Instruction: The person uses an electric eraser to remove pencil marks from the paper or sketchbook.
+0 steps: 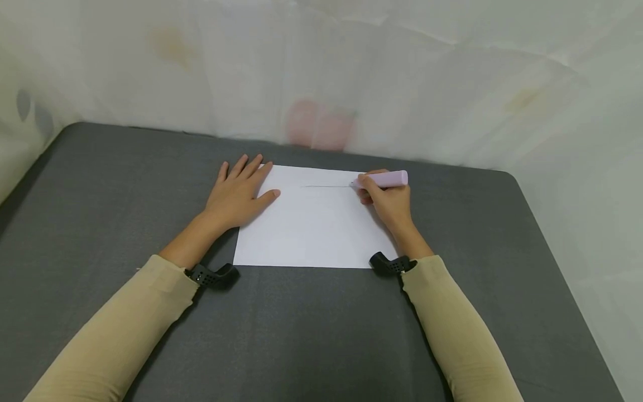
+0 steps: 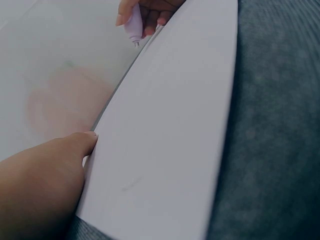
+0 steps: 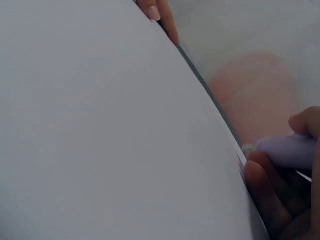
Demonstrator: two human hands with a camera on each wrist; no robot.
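A white sheet of paper [image 1: 311,223] lies on the dark grey table [image 1: 100,184]. My left hand [image 1: 237,192] lies flat with straight fingers on the sheet's left far corner, holding it down. My right hand [image 1: 389,198] grips a pale lilac pen [image 1: 384,179] near the sheet's right far corner, its tip on the paper. A thin grey line [image 1: 326,186] runs leftward from the tip. The left wrist view shows the paper [image 2: 170,130], my thumb [image 2: 80,142] at its edge, and the pen [image 2: 133,26] far off. In the right wrist view the pen [image 3: 287,150] sits between my fingers [image 3: 260,185].
A pale cloth backdrop [image 1: 351,67] with faint pink and yellow marks hangs behind the table and down both sides. The table's right far corner [image 1: 507,176] is rounded. Black wrist mounts [image 1: 213,274] sit on both tan sleeves.
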